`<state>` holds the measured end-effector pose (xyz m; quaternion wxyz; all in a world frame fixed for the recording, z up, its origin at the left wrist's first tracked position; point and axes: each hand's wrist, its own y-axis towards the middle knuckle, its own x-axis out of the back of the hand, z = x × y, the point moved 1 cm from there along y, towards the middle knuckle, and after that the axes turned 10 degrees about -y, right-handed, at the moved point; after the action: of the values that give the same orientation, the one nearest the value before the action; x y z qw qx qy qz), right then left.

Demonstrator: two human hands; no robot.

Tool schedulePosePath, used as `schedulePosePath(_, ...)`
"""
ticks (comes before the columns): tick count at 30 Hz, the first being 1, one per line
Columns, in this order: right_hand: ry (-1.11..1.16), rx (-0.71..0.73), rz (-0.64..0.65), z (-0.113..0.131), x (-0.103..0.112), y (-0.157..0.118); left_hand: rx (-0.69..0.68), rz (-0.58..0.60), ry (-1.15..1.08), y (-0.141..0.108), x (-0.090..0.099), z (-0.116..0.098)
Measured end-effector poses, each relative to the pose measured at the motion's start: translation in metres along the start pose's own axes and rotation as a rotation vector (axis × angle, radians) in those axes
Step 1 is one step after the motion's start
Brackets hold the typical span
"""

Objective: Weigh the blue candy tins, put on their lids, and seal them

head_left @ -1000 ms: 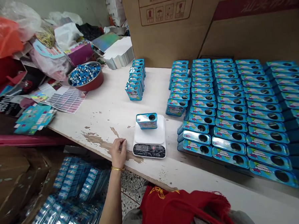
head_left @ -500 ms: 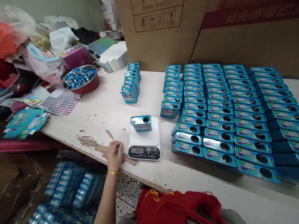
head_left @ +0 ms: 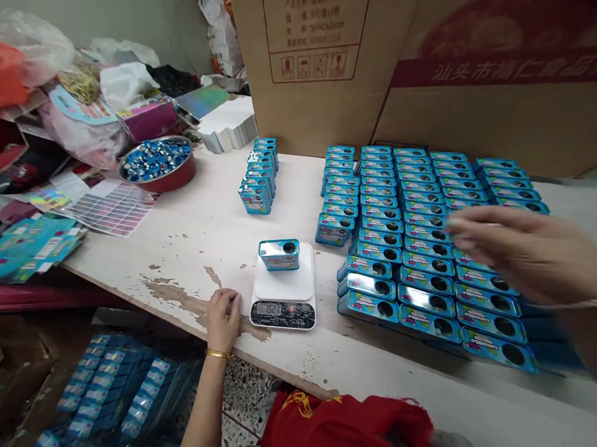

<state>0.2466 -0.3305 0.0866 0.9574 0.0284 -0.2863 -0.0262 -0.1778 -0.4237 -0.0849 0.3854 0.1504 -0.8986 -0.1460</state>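
Observation:
A small blue tin (head_left: 279,254) with a round hole in its top stands upright on a white kitchen scale (head_left: 284,284), whose display is lit. Left of the scale, my left hand (head_left: 223,321) rests at the table edge, fingers curled in and holding nothing. My right hand (head_left: 530,255) hovers over the right part of the rows of blue tins (head_left: 434,283). It is smeared by motion, its fingers pressed together in a pinch; whatever is between them is too blurred to name. A shorter row of similar tins (head_left: 256,198) stands behind the scale, small white bits on some tops.
A red bowl (head_left: 171,179) of small blue-and-silver pieces stands at the back left, near printed sticker sheets (head_left: 115,210) and flat blue cartons (head_left: 34,244). Large cardboard boxes (head_left: 322,109) wall the back. Below the table's left edge lie more packed tins (head_left: 94,387).
My right hand has come into view from the right, over the tins. The view has tilted up slightly. My left hand stays by the scale, and the tin remains on it.

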Motion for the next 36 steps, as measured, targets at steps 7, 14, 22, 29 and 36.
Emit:
schedulePosePath(7, -0.156, 0.337, 0.409, 0.069, -0.153, 0.028, 0.008, -0.005, -0.022, -0.004, 0.002, 0.000)
schedulePosePath(14, -0.489, 0.505, 0.424, 0.072, -0.172, 0.033, 0.035, -0.001, -0.087, -0.004, 0.002, -0.002)
schedulePosePath(22, -0.701, 0.568, 0.505, 0.082, -0.173, 0.033, 0.062, 0.005, -0.080, -0.006, 0.000, 0.000)
schedulePosePath(29, -0.654, 0.588, 0.537, 0.082, -0.171, 0.034, 0.074, 0.013, -0.093, -0.006, 0.000, -0.002)
schedulePosePath(36, -0.227, 0.295, 0.541, 0.079, -0.160, 0.037, 0.097, 0.014, -0.103, -0.006, 0.000, -0.004)
